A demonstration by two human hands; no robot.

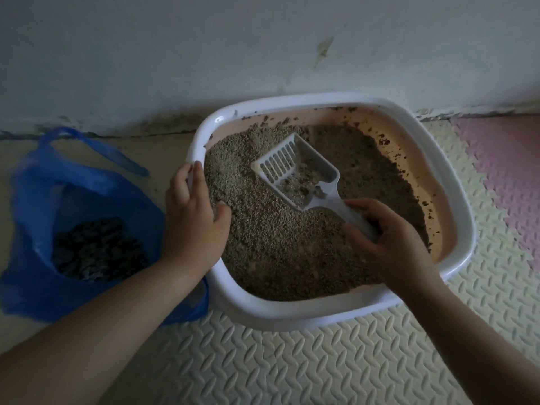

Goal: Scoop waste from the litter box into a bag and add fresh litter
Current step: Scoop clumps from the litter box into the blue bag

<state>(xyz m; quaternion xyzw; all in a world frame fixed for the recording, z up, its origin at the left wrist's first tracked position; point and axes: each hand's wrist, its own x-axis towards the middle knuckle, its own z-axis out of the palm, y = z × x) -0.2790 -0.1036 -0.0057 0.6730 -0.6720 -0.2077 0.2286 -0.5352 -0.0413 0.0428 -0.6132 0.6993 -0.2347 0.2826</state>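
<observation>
left hand (194,217) gripping litter box (292,317) rim, right hand (391,241) curled round scoop (295,171) handle

L hand (194,217), R hand (391,241) bare (forearms too).
</observation>
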